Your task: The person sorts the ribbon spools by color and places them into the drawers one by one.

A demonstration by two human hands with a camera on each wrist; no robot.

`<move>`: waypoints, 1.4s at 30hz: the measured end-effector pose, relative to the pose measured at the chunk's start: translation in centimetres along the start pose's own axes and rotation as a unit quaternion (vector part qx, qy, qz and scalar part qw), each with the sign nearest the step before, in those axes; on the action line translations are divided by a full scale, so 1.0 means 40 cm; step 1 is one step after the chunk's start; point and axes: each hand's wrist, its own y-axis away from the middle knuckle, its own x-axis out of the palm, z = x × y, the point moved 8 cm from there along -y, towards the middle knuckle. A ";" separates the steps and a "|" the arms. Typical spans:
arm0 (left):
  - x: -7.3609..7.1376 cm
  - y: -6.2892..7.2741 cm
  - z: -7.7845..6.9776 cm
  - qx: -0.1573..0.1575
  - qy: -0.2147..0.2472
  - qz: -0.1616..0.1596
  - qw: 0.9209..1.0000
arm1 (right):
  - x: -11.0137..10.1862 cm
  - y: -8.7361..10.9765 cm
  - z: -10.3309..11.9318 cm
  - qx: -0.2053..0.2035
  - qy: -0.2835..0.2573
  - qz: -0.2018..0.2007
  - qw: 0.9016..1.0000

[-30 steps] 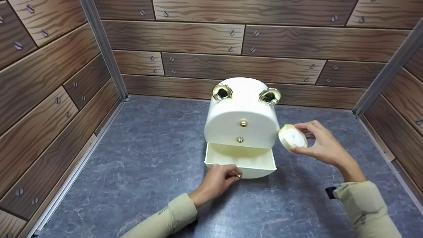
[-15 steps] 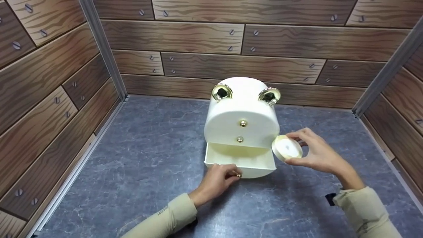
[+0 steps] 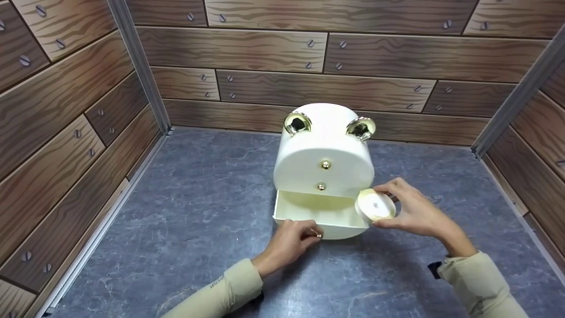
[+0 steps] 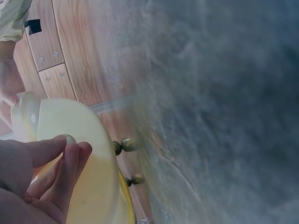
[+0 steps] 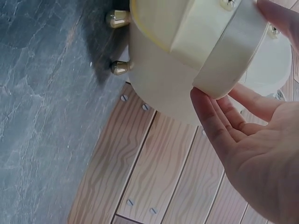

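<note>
A white rounded cabinet (image 3: 300,172) with two gold-rimmed eye-like rings on top stands on the table, its bottom drawer (image 3: 344,232) pulled out. My left hand (image 3: 291,240) pinches that drawer's small gold knob (image 4: 70,139) between thumb and fingers. In my right hand (image 3: 412,214) is a roll of cream ribbon (image 3: 375,206), gripped by its edges and tilted, at the drawer's right side. The right wrist view shows the roll's smooth satiny band (image 5: 233,51) between thumb and fingers. From the head view, the drawer's visible inside is bare.
Two more gold knobs, an upper knob (image 3: 325,164) and a lower knob (image 3: 321,186), sit on the cabinet front. Small gold feet (image 5: 120,67) hold the cabinet off the dark marbled tabletop (image 3: 212,185). Wood-patterned panels (image 3: 265,53) enclose the back and sides.
My right hand has brought the ribbon roll left and downward, from beside the cabinet to the drawer's right edge. The left hand and the drawer have stayed put.
</note>
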 end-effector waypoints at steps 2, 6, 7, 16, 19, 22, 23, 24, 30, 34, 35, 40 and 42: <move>0.000 0.000 -0.001 0.000 0.003 0.001 1.000 | 0.004 0.000 0.001 0.000 0.002 0.003 1.000; -0.001 -0.002 -0.004 0.001 0.003 0.002 1.000 | 0.008 -0.001 0.006 0.001 0.008 0.009 1.000; -0.002 -0.003 -0.004 0.003 0.002 0.002 1.000 | 0.010 -0.002 0.007 0.001 0.009 0.011 1.000; -0.006 -0.003 -0.009 0.008 -0.003 0.000 1.000 | 0.027 -0.011 0.018 -0.011 0.025 0.005 1.000; -0.005 -0.002 -0.009 0.008 -0.007 0.001 1.000 | 0.032 -0.012 0.020 -0.016 0.026 0.004 1.000; -0.005 -0.002 -0.010 0.009 -0.007 0.004 1.000 | 0.038 -0.013 0.021 -0.017 0.024 0.008 1.000; -0.006 -0.002 -0.009 0.009 -0.007 0.004 1.000 | 0.039 -0.013 0.020 -0.016 0.023 0.009 1.000; -0.006 -0.002 -0.010 0.009 -0.007 0.004 1.000 | 0.040 -0.013 0.020 -0.015 0.023 0.010 1.000; -0.004 -0.002 -0.008 0.010 -0.008 0.005 1.000 | 0.047 -0.014 0.011 -0.001 0.018 0.011 1.000; -0.001 0.000 -0.007 0.007 -0.006 0.006 1.000 | 0.055 -0.015 0.005 0.005 0.016 0.011 1.000; -0.001 0.000 -0.006 0.007 -0.007 0.006 1.000 | 0.057 -0.015 0.004 0.005 0.016 0.010 1.000; 0.000 0.003 -0.004 0.006 -0.007 0.005 1.000 | 0.062 -0.017 0.001 0.004 0.007 0.005 1.000; 0.000 0.004 -0.004 0.005 -0.005 0.005 1.000 | 0.062 -0.016 0.000 0.003 0.001 0.002 1.000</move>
